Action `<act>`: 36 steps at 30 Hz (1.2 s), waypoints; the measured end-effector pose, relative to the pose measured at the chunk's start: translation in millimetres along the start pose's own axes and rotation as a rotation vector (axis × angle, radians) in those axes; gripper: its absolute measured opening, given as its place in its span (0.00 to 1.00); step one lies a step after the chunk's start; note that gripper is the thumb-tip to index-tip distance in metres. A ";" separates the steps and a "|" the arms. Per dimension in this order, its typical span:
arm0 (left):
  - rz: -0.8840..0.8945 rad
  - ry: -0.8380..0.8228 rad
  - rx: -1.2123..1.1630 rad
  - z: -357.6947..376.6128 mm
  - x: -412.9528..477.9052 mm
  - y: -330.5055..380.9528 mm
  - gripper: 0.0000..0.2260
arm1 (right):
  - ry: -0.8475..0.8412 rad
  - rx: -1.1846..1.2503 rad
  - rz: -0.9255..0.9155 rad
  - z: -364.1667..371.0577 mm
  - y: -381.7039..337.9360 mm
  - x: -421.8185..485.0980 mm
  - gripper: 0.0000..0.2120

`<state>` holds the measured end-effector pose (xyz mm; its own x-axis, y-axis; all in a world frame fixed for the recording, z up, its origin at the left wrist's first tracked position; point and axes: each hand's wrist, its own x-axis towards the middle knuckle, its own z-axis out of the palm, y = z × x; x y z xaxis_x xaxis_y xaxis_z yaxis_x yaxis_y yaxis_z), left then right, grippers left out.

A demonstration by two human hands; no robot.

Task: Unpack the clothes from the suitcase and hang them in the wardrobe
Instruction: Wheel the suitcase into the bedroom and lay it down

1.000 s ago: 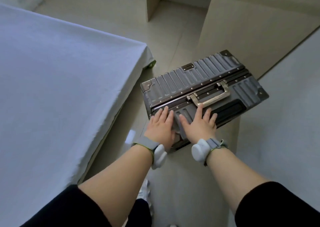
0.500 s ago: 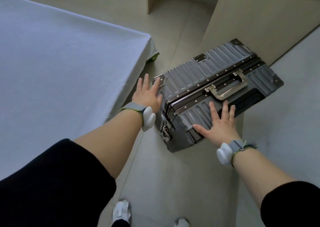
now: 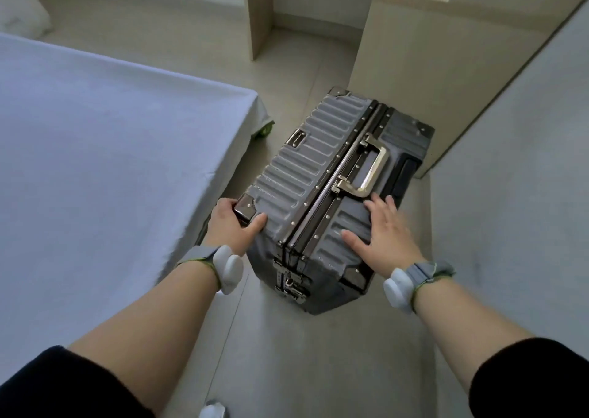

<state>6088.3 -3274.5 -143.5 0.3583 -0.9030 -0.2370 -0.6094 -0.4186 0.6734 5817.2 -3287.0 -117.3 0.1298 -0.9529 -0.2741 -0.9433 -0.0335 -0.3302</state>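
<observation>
A grey ribbed hard-shell suitcase (image 3: 296, 175) stands closed on its side on the floor, its metal handle (image 3: 369, 169) facing up and its latches at the near end. My left hand (image 3: 229, 226) grips the near left metal corner, thumb across the top and fingers curled round the side. Resting flat on the near right part of the top face, just below the handle, is my right hand (image 3: 385, 239), its fingers spread. No clothes are visible.
A bed with a pale sheet (image 3: 105, 175) fills the left, close beside the suitcase. A beige cabinet panel (image 3: 424, 66) rises behind the case, and a pale wall (image 3: 516, 194) runs along the right. Tiled floor (image 3: 318, 354) lies in front of me.
The suitcase has turned, so its long axis now points away from me. My left hand went from its left side to gripping the near corner. My right hand slid along the top.
</observation>
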 end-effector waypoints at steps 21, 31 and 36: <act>0.130 -0.245 -0.303 6.7 -43.2 -102.6 0.31 | 0.249 0.423 0.218 7.9 -116.8 78.5 0.13; 0.383 0.056 -0.548 39.2 -12.3 -124.3 0.28 | 0.283 0.459 -0.015 23.4 -118.3 89.1 0.15; 0.421 0.086 -0.587 41.3 -12.2 -125.8 0.23 | 0.298 0.548 -0.076 24.3 -112.7 86.3 0.15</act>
<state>6131.4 -3214.9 -254.2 0.2465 -0.9550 0.1647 -0.2365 0.1055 0.9659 5942.1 -3358.1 -125.7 0.0252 -0.9997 0.0061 -0.6311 -0.0206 -0.7754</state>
